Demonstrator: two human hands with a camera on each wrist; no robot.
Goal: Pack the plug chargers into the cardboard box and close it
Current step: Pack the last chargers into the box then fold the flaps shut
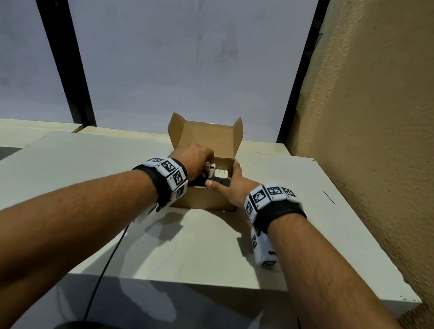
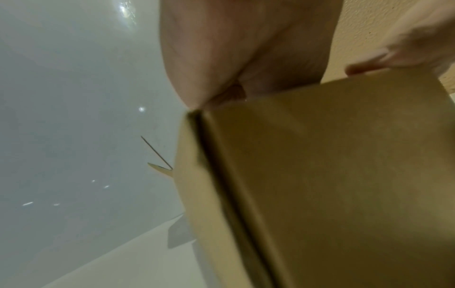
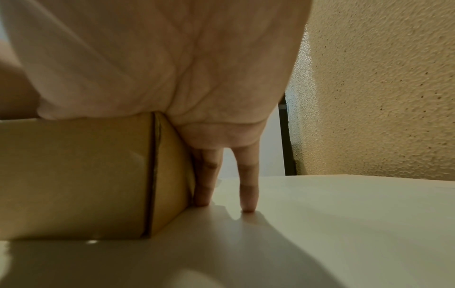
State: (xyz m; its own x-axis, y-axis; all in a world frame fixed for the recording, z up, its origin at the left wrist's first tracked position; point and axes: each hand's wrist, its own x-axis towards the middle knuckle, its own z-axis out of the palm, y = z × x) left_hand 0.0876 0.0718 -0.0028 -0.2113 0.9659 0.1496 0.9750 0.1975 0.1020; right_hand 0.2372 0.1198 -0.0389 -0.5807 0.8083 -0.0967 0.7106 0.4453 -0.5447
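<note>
An open cardboard box [image 1: 203, 200] stands on the white table, its lid upright at the back. My left hand [image 1: 196, 157] hovers over the box's left side, fingers curled round a white plug charger [image 1: 209, 169] at the rim. Inside the box another white charger [image 1: 221, 174] lies prongs up, with a dark one [image 1: 223, 182] in front of it. My right hand [image 1: 231, 188] braces the front right corner, thumb along the front rim. In the right wrist view its straight fingers [image 3: 248, 191] run down the box's side [image 3: 74, 175] to the table. The left wrist view shows only my palm [image 2: 246, 48] above the box wall [image 2: 344, 175].
The white table [image 1: 295, 234] ends in a front edge near me and meets a rough tan wall [image 1: 380, 124] on the right. A thin black cable [image 1: 106, 259] hangs over the front edge on the left. Black window frames [image 1: 64, 51] rise behind.
</note>
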